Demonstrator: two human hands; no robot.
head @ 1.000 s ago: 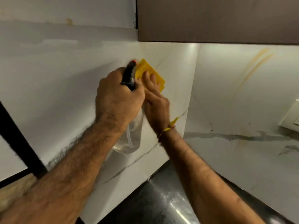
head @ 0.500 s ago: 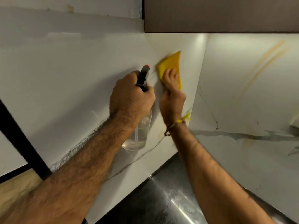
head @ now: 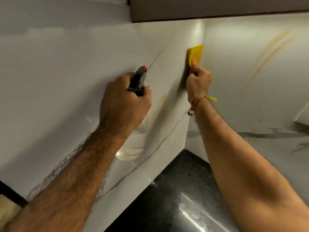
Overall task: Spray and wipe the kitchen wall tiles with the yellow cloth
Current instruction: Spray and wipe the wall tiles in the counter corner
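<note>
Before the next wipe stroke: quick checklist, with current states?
1. Right hand grips yellow cloth: ok.
2. Cloth pressed on the wall tiles by the corner: ok.
3. Left hand holds spray bottle, nozzle toward the left wall: ok.
4. Liquid left in bottle: cannot tell.
5. Orange streaks on the right wall wiped: not ok.
6. Black countertop below free of drips: cannot tell, glare.

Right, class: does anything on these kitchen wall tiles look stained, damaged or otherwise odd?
Yes. Orange-brown streaks run diagonally across the right-hand wall tile, beyond the yellow cloth. A fainter orange smear shows on the left-hand tile near the spray bottle. Whether they are stains or veining is unclear.
</note>
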